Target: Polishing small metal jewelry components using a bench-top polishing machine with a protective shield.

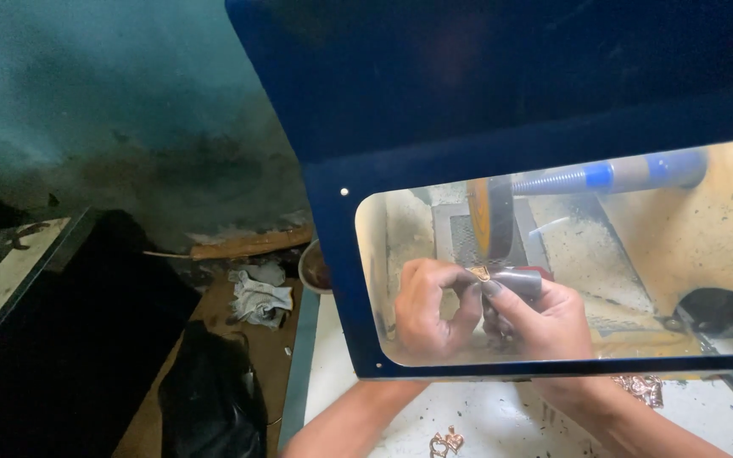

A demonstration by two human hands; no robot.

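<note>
Polishing station, seen through the clear window of a dark blue guard hood. Left hand: grip closed, fingertips pinching a small gold-coloured pendant. Right hand: grip closed on a dark cylindrical holder against the same pendant. Pendant sits just below the rim of the orange buffing wheel, which is mounted on a threaded spindle with blue sleeve. Loose copper-coloured ornaments lie on the white speckled bench; crumpled rag to the left. Risk, as judged: fingers are near the wheel; a slack pinch could let it snatch the pendant or graze skin
</note>
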